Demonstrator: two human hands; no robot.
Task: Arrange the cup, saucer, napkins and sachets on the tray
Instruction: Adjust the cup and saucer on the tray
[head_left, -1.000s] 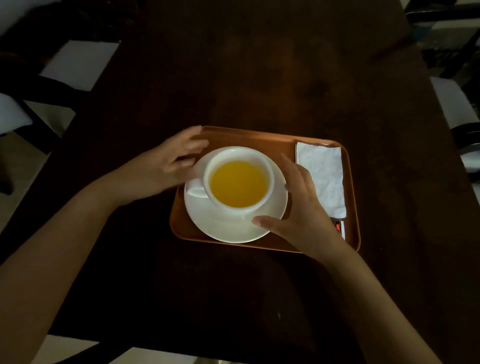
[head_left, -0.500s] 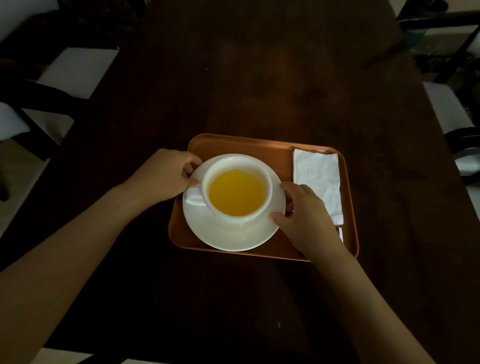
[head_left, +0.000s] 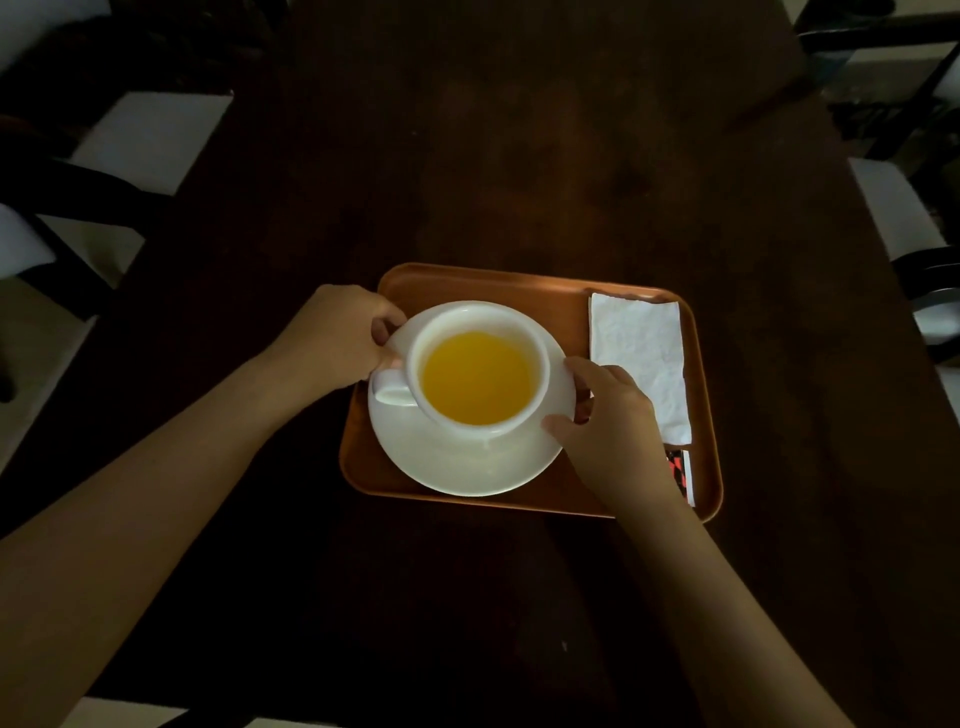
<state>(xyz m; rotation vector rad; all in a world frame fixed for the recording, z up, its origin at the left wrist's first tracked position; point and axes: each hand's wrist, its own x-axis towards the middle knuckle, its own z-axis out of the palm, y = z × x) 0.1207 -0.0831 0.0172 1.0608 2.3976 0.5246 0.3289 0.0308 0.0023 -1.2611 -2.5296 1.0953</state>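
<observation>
A white saucer (head_left: 467, 462) bearing a cup (head_left: 478, 382) of yellow liquid is gripped at its edges by the left hand (head_left: 337, 343) and right hand (head_left: 613, 415).

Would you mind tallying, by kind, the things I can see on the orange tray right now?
Cup: 1, filled with yellow liquid
Saucer: 1, under the cup
Napkin: 1 visible white fold; whether more are stacked beneath cannot be told
Sachet: 1 visible, partly hidden by the right hand
Total: 4 things on the tray
</observation>
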